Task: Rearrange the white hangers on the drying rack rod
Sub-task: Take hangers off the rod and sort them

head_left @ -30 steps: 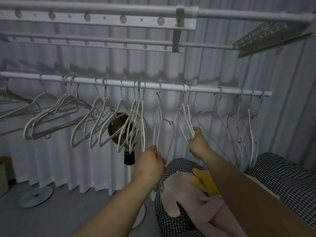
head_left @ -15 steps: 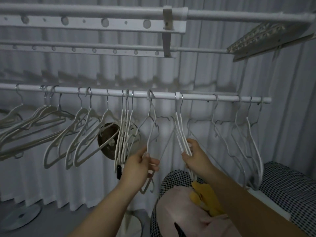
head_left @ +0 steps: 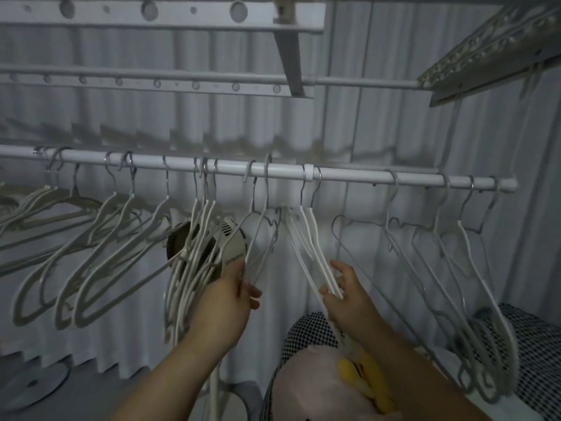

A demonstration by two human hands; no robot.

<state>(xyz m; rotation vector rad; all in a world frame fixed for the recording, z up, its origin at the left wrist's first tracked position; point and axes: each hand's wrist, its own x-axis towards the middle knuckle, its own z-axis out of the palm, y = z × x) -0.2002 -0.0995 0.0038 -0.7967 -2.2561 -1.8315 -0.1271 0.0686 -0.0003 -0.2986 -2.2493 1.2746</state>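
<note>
The left hand [head_left: 224, 302] has moved left and lower, taking with it the bottom end of the thin hanger [head_left: 258, 238] it grips. That hanger now slants toward the tight bunch of hangers [head_left: 188, 268], and the hand sits right against them. The right hand [head_left: 346, 294] has slipped lower on the pair of white hangers [head_left: 312, 244], and its fist has loosened into a pinch with the forefinger raised.

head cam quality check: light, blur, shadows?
Head view: dim, flat grey light, no glare; soft hanger shadows on the curtain above the rod; far-right hangers smear at their lower ends; left hand and right hand, gripping white hangers, stay fairly sharp.
</note>
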